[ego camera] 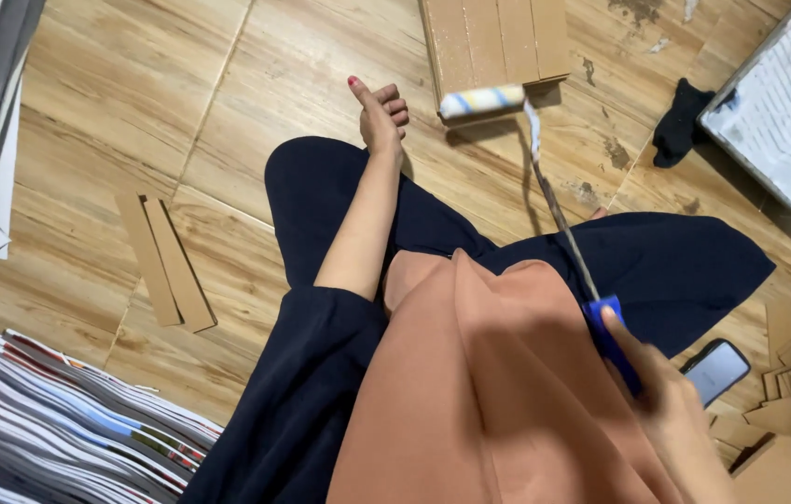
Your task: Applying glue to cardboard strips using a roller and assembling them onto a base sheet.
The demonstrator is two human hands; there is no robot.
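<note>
Your right hand grips the blue handle of the paint roller, whose striped sleeve rests on the near edge of the cardboard strips ahead; your left hand lies loosely curled, thumb out, holding nothing, just left of them; a phone lies beside your right knee.

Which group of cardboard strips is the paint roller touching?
The row of strips at the top, under the paint roller held by the right hand. The two strips at left lie untouched.

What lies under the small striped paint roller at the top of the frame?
The striped paint roller rests on the near edge of a row of brown cardboard strips lying on the wood-pattern floor. The strip surface directly beneath the roller is covered, so any glue there cannot be seen.
</note>
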